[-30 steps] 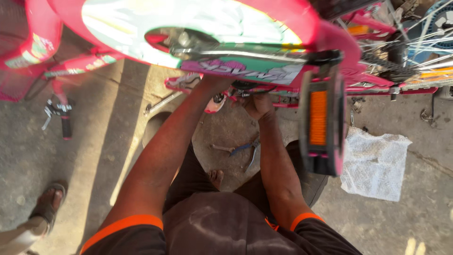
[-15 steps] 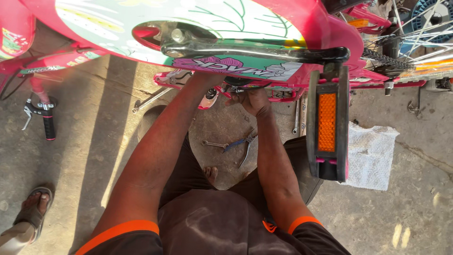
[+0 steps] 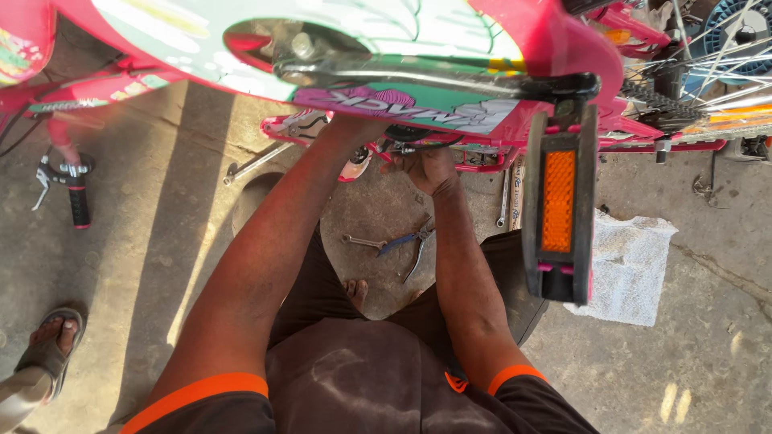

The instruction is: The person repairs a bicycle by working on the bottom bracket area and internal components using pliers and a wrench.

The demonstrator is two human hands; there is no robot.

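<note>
Both my hands worked under the pink bicycle frame (image 3: 515, 48); right hand (image 3: 430, 169) fingers curled on a part, left hand (image 3: 362, 128) grip hidden; pliers (image 3: 410, 245) lay unused.

A pink steel bicycle frame (image 3: 450, 104) spans twelve o'clock. Both hands reach under it: left hand (image 3: 354, 133) at eleven, right hand (image 3: 430, 169) at one. Blue-handled metal pliers (image 3: 410, 245) lie between the forearms. A white crumpled cloth (image 3: 627, 265) lies at three, behind the black pedal with orange reflector (image 3: 559, 205).
</note>
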